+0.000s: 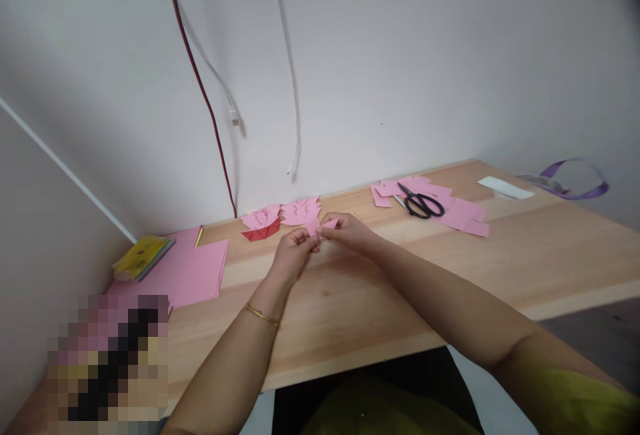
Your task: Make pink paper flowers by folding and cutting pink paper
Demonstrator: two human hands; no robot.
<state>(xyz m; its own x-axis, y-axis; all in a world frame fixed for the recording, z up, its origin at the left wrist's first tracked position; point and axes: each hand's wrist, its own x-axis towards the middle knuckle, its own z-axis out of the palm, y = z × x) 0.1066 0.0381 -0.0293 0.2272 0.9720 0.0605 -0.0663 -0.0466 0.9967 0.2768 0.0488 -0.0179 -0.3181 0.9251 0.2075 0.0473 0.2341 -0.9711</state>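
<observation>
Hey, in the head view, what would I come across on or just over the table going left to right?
Yellow packet, thin yellow stick, red folded paper, left hand, pink paper piece held between both hands' fingers, right hand, black-handled scissors, white strip.

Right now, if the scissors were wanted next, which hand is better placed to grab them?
Probably the right hand: the scissors lie to the right, nearer to it than to the left hand. Both pinch a pink paper piece, though, so the right would likely need to let go first.
</observation>
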